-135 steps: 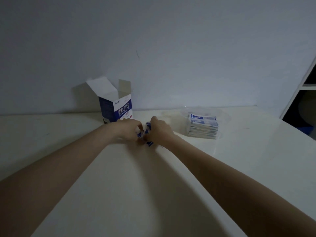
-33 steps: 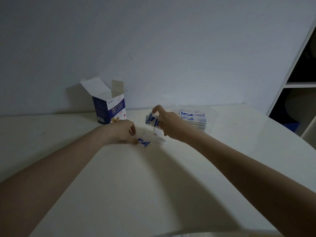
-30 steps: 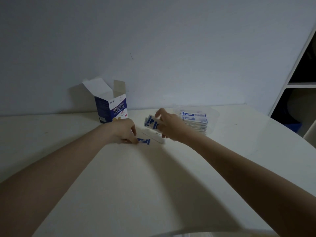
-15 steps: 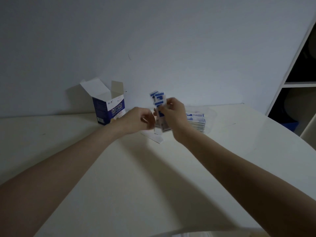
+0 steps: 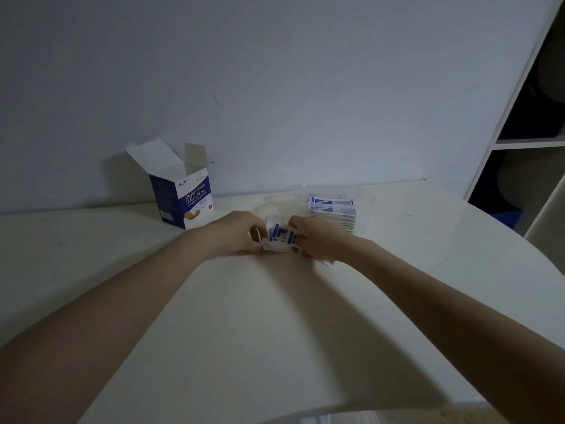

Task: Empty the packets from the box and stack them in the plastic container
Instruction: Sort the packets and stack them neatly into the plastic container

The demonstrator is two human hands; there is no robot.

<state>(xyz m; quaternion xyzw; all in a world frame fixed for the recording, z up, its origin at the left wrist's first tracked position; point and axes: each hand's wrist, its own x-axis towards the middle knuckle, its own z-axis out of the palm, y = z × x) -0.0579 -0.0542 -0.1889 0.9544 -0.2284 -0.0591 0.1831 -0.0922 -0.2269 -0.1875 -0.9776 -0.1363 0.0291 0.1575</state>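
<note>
A small bundle of blue-and-white packets (image 5: 279,238) sits low over the white table (image 5: 244,332), held between both hands. My left hand (image 5: 237,235) pinches its left edge and my right hand (image 5: 312,240) grips its right side. The open blue-and-white box (image 5: 183,200) stands upright at the back left, flaps up. Behind my right hand, the clear plastic container (image 5: 365,198) holds a stack of packets (image 5: 333,211). One more packet edge (image 5: 330,262) peeks out under my right wrist.
A white wall runs along the table's far edge. A white shelf unit (image 5: 526,142) with dark compartments stands at the right. The table's rounded edge curves away at the right and near side.
Both hands have come down from chest height to just above the table, bringing the bundle of packets with them. The loose packet that lay on the table is gone from view.
</note>
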